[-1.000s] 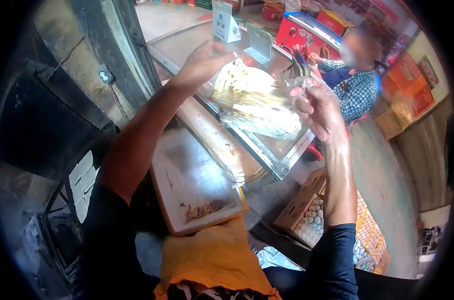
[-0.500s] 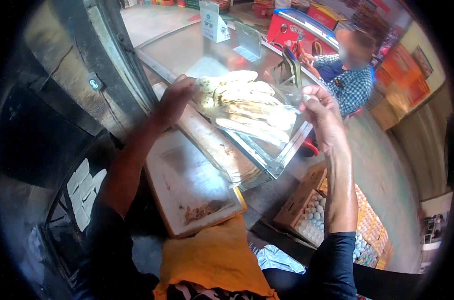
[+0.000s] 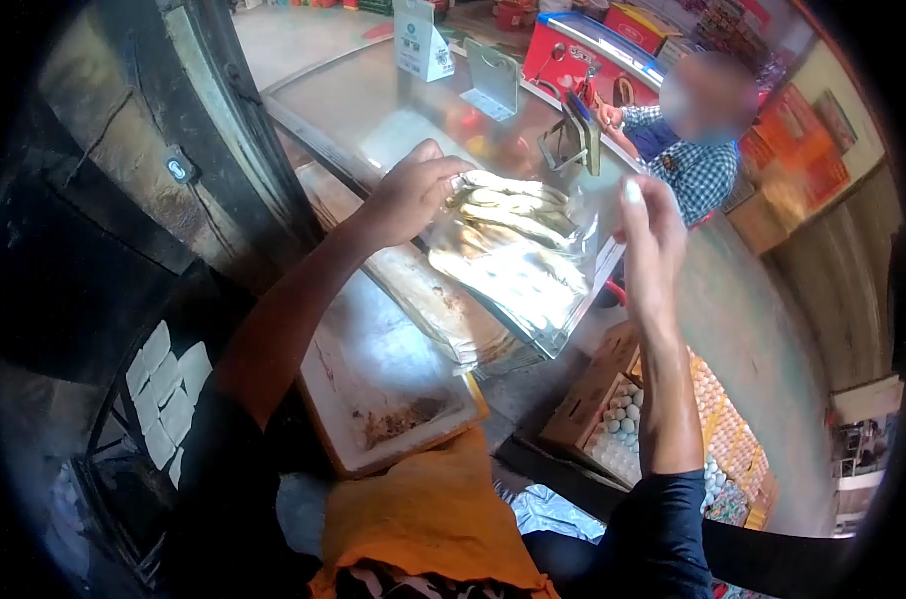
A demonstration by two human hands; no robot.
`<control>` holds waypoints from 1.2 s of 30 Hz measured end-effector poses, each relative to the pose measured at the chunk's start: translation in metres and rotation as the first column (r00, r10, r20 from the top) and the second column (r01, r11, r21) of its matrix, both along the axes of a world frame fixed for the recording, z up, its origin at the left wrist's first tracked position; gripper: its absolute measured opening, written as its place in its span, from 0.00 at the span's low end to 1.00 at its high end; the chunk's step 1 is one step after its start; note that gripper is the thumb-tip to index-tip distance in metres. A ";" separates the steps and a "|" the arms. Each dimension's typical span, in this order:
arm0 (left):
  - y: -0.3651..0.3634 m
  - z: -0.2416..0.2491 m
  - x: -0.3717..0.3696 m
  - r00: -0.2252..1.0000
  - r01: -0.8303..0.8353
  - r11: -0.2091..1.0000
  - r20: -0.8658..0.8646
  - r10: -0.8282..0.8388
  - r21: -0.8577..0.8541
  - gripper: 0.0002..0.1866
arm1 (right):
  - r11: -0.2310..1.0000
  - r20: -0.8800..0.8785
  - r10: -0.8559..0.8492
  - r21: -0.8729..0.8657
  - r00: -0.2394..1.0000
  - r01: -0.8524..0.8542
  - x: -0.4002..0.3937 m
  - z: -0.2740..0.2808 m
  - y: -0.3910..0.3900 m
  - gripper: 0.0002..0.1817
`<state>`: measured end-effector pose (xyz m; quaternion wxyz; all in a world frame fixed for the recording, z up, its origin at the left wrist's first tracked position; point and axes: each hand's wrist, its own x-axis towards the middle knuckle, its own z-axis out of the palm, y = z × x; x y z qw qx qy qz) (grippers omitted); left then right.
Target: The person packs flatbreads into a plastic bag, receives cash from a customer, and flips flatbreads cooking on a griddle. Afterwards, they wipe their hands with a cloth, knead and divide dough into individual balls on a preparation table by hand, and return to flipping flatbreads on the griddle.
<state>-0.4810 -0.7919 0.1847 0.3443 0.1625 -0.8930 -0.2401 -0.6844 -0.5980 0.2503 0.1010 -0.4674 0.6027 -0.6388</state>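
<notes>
Several long, pale flatbreads [image 3: 518, 225] with browned patches lie in a clear plastic bag [image 3: 581, 215] above the corner of the glass-topped counter. Bright glare covers the lower breads. My left hand [image 3: 408, 200] pinches the bag at its upper left end, thumb and fingers closed there. To the right of the bag, my right hand [image 3: 655, 228] is raised with the thumb up and fingers loosely bent. A gap separates it from the bag, and nothing shows in it.
Sign stands [image 3: 423, 45] and a dark stand [image 3: 573, 140] sit on the glass counter [image 3: 343, 85]. Below are a stained white tray [image 3: 373, 369] and egg cartons [image 3: 717, 409]. White dough pieces [image 3: 166, 389] lie at left. A seated person [image 3: 697, 170] is beyond the counter.
My right hand has let go of the bag's right edge and moved a little right. My left hand has shifted right along with the bag's left end.
</notes>
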 end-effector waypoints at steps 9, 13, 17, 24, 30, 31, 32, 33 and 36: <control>-0.006 0.019 0.005 0.994 0.055 0.976 0.079 -0.074 0.212 0.16 | 0.945 -0.031 0.121 0.309 0.992 -0.106 0.015 -0.031 0.002 0.12; 0.003 0.066 0.005 0.944 0.324 0.671 -0.278 -0.180 0.666 0.18 | 0.914 0.443 0.401 -0.135 0.802 -0.383 0.009 -0.010 -0.002 0.08; -0.005 0.124 -0.007 0.818 0.508 0.657 -0.551 -0.166 0.557 0.19 | 0.865 0.341 0.492 -0.297 0.801 -0.404 -0.020 0.031 -0.002 0.09; 0.008 0.112 0.013 0.931 0.296 0.734 -0.357 -0.078 0.612 0.20 | 0.864 0.459 0.501 -0.319 0.734 -0.390 -0.030 0.002 0.005 0.08; 0.018 0.056 0.010 0.988 -0.067 0.965 0.150 0.029 0.252 0.26 | 0.910 0.526 0.385 -0.079 0.758 -0.407 -0.022 -0.010 -0.004 0.07; 0.020 0.053 0.010 0.975 -0.101 0.994 0.205 0.091 0.037 0.27 | 0.904 0.447 0.397 -0.040 0.802 -0.425 -0.026 -0.012 -0.008 0.08; 0.020 0.051 0.009 0.975 -0.103 0.994 0.204 0.093 0.041 0.27 | 0.903 0.448 0.397 -0.035 0.801 -0.427 -0.026 -0.011 -0.010 0.08; 0.018 0.050 0.008 0.975 -0.112 0.983 0.206 0.080 0.148 0.26 | 0.917 0.358 0.351 0.055 0.865 -0.394 -0.024 -0.008 -0.012 0.10; 0.011 0.050 0.010 0.986 -0.056 0.918 0.164 -0.010 0.392 0.22 | 0.948 -0.135 0.314 0.100 0.940 -0.302 -0.012 -0.008 -0.024 0.20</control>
